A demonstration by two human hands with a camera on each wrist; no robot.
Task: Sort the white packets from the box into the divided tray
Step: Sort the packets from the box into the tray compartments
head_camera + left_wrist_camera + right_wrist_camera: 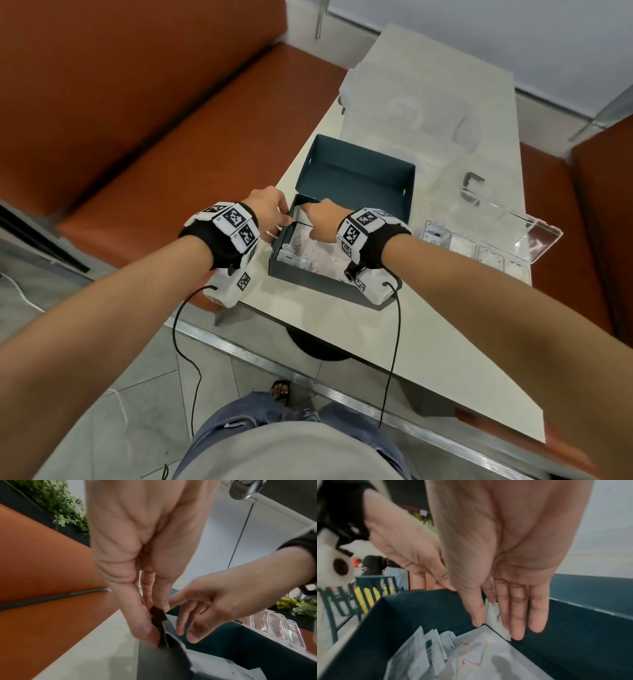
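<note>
A dark teal box (322, 284) stands open on the table, with white packets (308, 253) lying loose inside it. My left hand (277, 209) is at the box's far left corner. In the left wrist view it (154, 622) pinches a dark flap (159, 615) of the box wall (163, 662). My right hand (315, 212) reaches into that same corner. Its fingers (517, 615) are straight and touch one white packet (493, 615) standing against the far wall. More packets (436, 649) lie below. The clear divided tray (479, 253) sits to the right of the box.
The box's lid (359, 171) stands hinged open behind it. The tray's clear lid (513, 219) lies flipped back. A clear plastic container (411, 109) sits at the table's far end. Orange benches (171, 137) flank the table, and its near edge (342, 370) is close to my legs.
</note>
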